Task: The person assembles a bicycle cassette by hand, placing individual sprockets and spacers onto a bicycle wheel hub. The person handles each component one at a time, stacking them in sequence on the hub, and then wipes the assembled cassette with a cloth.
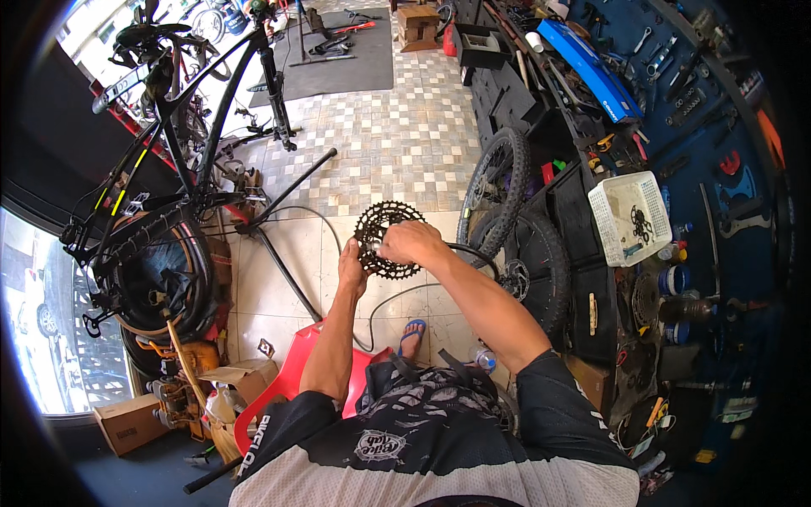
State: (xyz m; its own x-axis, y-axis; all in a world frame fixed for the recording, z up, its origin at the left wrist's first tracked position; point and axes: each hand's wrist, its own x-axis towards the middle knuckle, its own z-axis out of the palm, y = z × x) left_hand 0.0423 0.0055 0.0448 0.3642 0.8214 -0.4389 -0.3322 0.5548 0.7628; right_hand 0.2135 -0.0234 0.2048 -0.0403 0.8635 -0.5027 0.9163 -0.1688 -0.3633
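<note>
A black bicycle cassette (391, 211) with toothed rings is held up in front of me, its round face turned toward me. My left hand (351, 269) grips its left edge, the thumb lying along the rim. Over the middle of the cassette is my right hand (412, 242), its fingers curled in at the hub opening. Something small and pale shows at those fingertips, too small to make out. The right hand hides part of the cassette's right side.
A bicycle frame (173, 127) hangs on a repair stand at left. Wheels with knobby tyres (509, 190) lean at right beside a workbench with a white basket (598, 220) and tools. A red chair (291, 363) stands by my left arm. A dark hose (372, 325) curves across the tiles.
</note>
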